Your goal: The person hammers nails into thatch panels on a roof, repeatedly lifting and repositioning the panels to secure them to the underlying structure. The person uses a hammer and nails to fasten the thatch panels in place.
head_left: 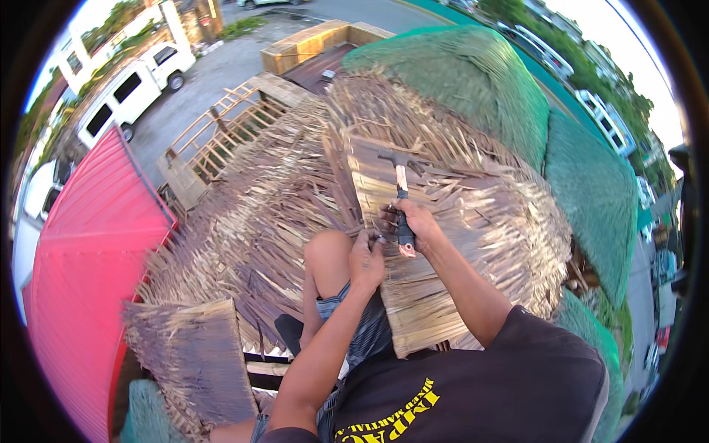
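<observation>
A claw hammer [401,177] with a dark head and a black-wrapped handle is in my right hand [418,220], its head pointing away from me. The fingertips of that hand reach left toward my left hand [366,258]. My left hand is closed in a pinch close by, and whatever lies between its fingers is too small to make out. Both hands are just over the edge of a dried-leaf thatch panel [428,303] on the roof. Another upright-edged piece of thatch [369,173] lies beyond the hands, partly behind the hammer.
Thatch roofing [258,207] slopes away around my bent knee [327,258]. A loose thatch panel [188,354] lies at lower left, beside an opening with wooden slats [269,369]. A red metal roof [96,251] stands left; green netting [473,74] covers neighbouring roofs. Bamboo lattice [229,125] is at far left.
</observation>
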The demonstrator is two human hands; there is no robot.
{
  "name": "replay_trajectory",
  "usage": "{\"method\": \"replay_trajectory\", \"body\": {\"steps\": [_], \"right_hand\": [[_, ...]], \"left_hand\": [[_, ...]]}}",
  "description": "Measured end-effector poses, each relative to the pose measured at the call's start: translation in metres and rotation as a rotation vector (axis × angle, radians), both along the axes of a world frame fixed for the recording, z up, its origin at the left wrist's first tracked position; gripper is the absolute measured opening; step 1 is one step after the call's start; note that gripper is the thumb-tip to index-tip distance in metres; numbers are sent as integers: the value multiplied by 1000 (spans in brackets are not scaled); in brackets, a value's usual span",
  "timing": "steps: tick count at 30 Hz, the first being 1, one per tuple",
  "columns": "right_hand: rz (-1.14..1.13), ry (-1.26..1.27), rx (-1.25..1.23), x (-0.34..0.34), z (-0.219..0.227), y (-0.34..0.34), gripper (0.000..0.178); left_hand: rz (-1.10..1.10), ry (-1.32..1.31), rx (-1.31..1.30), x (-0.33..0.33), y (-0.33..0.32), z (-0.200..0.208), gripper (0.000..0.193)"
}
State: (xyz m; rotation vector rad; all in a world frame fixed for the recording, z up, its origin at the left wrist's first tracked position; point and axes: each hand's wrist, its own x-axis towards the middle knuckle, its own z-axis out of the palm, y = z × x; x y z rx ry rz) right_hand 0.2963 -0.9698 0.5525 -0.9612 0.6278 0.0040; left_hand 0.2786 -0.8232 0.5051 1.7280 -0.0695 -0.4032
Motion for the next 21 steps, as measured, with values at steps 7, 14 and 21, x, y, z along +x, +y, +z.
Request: {"method": "replay_trajectory", "body": {"steps": [7, 14, 21], "right_hand": [[587, -221, -122, -11, 95, 135, 31], [902, -238, -391, -29, 34, 301, 30], [652, -418, -507, 0, -90, 464, 17]], "left_hand": [[834, -437, -82, 43, 137, 42, 14], [1148, -491, -53, 23, 326, 12, 11], [1516, -242, -529, -45, 444, -84, 15]]}}
